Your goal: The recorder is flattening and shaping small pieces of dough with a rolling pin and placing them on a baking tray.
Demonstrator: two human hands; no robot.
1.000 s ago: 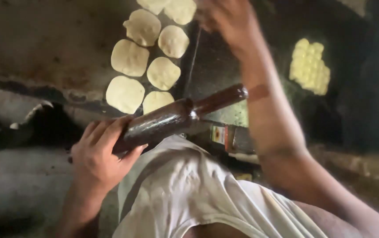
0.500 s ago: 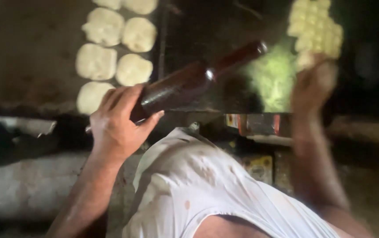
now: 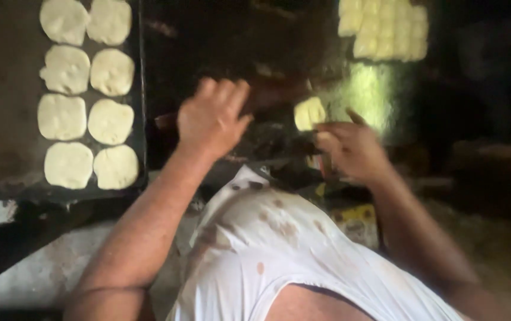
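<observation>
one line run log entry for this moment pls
left hand grips rolling pin | right hand beside dough piece | flattened rounds on tray

Dim scene, motion blur, glare patch upper right.

Single view, head-mounted, looking steeply down over the wearer's own chest; white stained shirt fills the bottom centre, very close to the lens. Both forearms enter from the lower edge and run up into the frame, left hand and right hand around mid-height, near. Beyond them, a dark work surface at arm's reach. Flattened dough discs on a tray sit upper left, a block of pale dough pieces upper right, cut by the top edge. Frame is motion-blurred. No second view, so no overlap.
</observation>
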